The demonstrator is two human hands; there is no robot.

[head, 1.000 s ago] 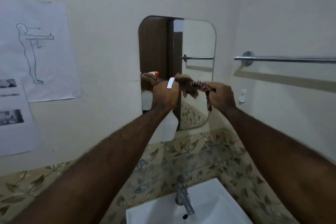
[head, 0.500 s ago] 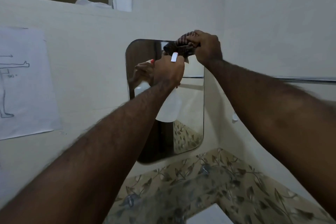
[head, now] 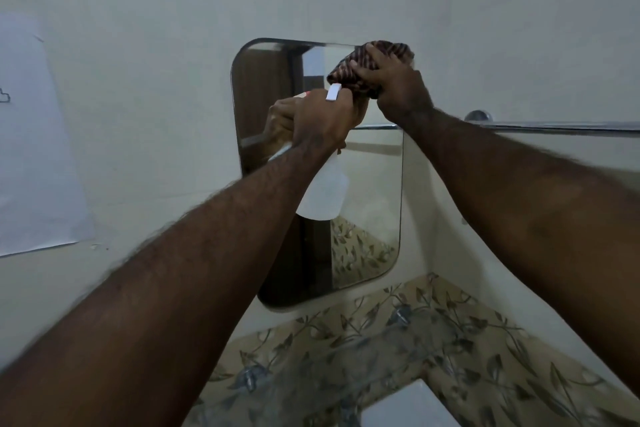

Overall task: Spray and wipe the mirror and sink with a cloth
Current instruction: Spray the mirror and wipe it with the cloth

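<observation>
No readable writing; right hand clenches striped cloth against mirror (top right corner). Left hand fingers wrapped around white spray bottle.

Glossy glass mirror, striped woven cloth

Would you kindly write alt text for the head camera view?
A right hand presses a striped cloth against the top right corner of a wall mirror, while the left hand holds a white spray bottle before it.
</observation>
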